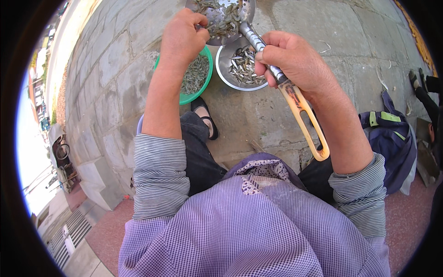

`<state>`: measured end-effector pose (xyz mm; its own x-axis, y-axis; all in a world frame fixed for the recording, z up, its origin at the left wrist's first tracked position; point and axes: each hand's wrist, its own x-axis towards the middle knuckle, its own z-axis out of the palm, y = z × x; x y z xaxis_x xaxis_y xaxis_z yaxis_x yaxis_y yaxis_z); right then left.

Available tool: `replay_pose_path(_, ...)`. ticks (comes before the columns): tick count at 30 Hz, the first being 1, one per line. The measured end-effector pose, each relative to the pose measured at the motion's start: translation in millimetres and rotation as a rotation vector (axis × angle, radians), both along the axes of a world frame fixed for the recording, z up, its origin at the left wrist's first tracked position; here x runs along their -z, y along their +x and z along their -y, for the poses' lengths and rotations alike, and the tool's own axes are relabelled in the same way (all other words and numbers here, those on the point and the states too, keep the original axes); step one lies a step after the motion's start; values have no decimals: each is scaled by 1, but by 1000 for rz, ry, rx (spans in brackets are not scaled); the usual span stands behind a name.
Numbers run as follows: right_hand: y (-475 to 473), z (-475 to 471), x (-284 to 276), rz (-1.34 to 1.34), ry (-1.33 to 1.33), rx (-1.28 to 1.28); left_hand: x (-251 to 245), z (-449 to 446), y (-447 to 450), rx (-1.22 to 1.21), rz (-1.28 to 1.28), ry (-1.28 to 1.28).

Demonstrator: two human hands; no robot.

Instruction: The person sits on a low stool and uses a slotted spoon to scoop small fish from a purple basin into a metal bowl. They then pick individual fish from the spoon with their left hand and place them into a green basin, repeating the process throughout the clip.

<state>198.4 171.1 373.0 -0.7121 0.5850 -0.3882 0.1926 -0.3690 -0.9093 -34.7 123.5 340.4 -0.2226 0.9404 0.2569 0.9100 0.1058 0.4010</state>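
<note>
My right hand (289,60) grips the metal shaft of a perforated skimmer (248,8), whose yellowish plastic handle end with a long slot and dark scorch marks points back towards me. A heap of small raw shrimp (225,22) lies in the skimmer's bowl. At the left edge of that heap is my left hand (185,36), thumb and forefinger bent together; whether they pinch a shrimp is hidden. Below the left hand stands a green-rimmed container (210,69) of many small shrimp (194,76). Beside it, partly under the skimmer, a pale-rimmed metal basin (225,69) holds small silvery fish (246,65).
Stone paving (114,69) spreads around the containers. My shod foot (206,117) is close to the green container. At right lie a dark blue garment (391,152) with yellow-green patches and another person's legs (427,93). A stone block (98,183) stands at left.
</note>
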Motion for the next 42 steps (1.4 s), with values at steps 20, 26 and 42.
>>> replay_pose_path(20, -2, 3, 0, 27, 48, -34, 10, -3, 6, 18, -203, -44)
replay_pose_path(26, -2, 1, 0, -6, 19, -33, 4, -4, 2, -64, 35, 23)
replay_pose_path(42, -3, -1, 3, -4, -43, 25, -1, -6, -15, -34, 1577, -47)
